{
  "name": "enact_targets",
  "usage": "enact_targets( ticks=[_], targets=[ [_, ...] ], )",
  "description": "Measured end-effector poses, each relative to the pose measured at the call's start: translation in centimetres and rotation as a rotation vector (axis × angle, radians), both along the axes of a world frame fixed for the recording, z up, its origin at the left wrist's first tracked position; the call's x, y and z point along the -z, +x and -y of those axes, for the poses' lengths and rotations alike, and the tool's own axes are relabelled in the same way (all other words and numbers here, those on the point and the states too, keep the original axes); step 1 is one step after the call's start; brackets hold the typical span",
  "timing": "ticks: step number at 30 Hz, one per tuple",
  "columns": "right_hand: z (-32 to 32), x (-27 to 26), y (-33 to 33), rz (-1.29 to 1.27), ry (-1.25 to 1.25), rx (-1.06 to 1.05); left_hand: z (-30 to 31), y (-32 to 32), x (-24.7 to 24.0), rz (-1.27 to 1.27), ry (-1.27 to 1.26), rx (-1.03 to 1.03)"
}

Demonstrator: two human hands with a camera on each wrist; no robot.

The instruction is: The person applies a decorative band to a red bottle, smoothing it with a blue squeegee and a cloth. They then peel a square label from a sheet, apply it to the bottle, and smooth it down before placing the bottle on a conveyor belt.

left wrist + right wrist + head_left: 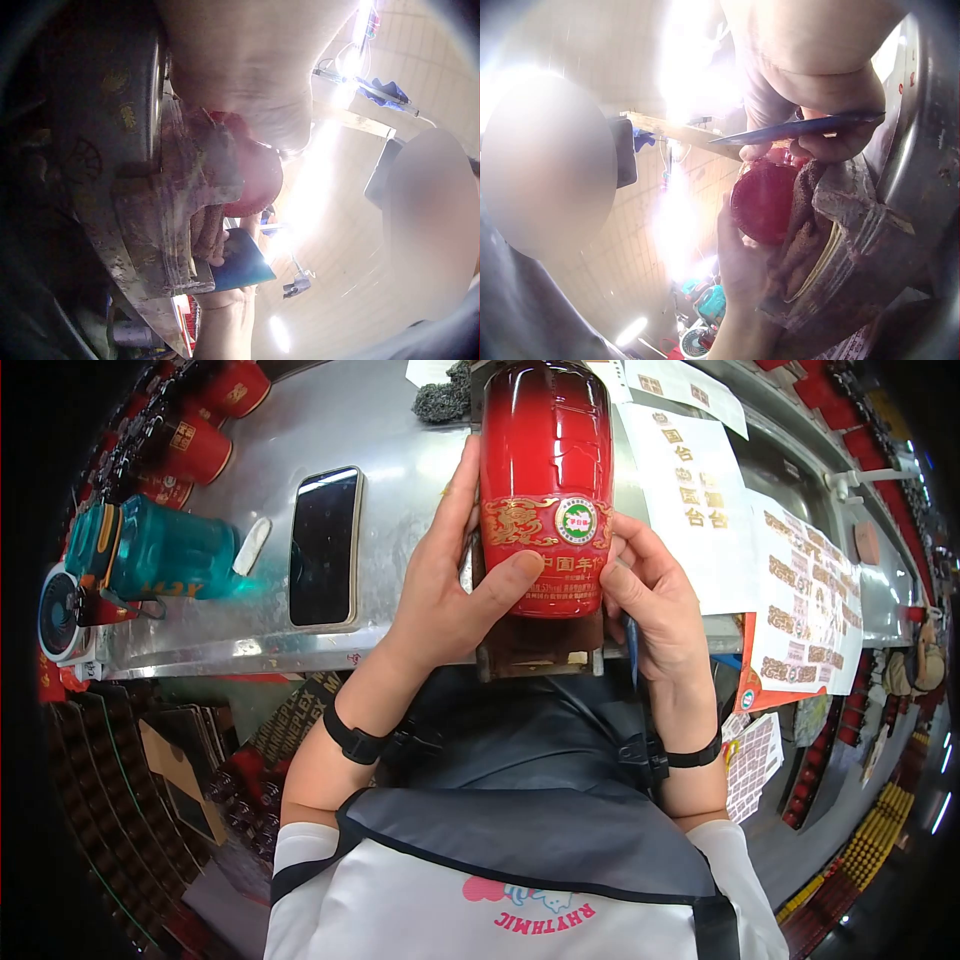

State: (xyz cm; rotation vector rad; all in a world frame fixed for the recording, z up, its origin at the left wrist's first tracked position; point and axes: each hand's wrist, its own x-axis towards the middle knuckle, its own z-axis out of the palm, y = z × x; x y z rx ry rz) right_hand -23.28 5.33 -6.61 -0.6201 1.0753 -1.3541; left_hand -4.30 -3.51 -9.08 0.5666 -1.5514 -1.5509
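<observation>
A glossy red bottle (545, 455) with gold lettering and a round green-and-white emblem lies base toward me on a narrow stand (540, 660). My left hand (445, 590) grips its left side, thumb laid across the gold print. At the label's right edge, the thumb and fingertips of my right hand (662, 595) touch the bottle. That hand also holds a thin, flat blue piece (802, 129), like a scraper card, which shows its broad face in the left wrist view (244, 266). Brown cloth (806, 199) pads the stand under the bottle.
On the metal table (260, 450) lie a phone (325, 550), a teal water bottle (185, 550), a small white piece (253, 547) and dark steel wool (443, 398). Sheets of gold labels (690, 500) spread at right. More red bottles (195, 450) stand at far left.
</observation>
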Motion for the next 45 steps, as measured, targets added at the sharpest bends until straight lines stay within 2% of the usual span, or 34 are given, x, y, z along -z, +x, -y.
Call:
enact_targets(
  ticks=[25,31,38,45],
  targets=[
    [0.0,-0.1,0.2,-0.014,-0.009,0.01,-0.3,-0.5,-0.5,-0.064,0.083,0.008],
    [0.0,0.4,-1.2,0.056,0.042,0.027,-0.3,-0.4,-0.6,-0.043,0.098,0.025],
    [0.0,-0.5,0.4,-0.1,0.009,0.053,-0.2,-0.4,-0.3,-0.079,0.103,0.014],
    [0.3,-0.9,0.5,-0.133,0.028,0.017,0.0,-0.7,-0.9,-0.024,0.154,0.008]
  ],
)
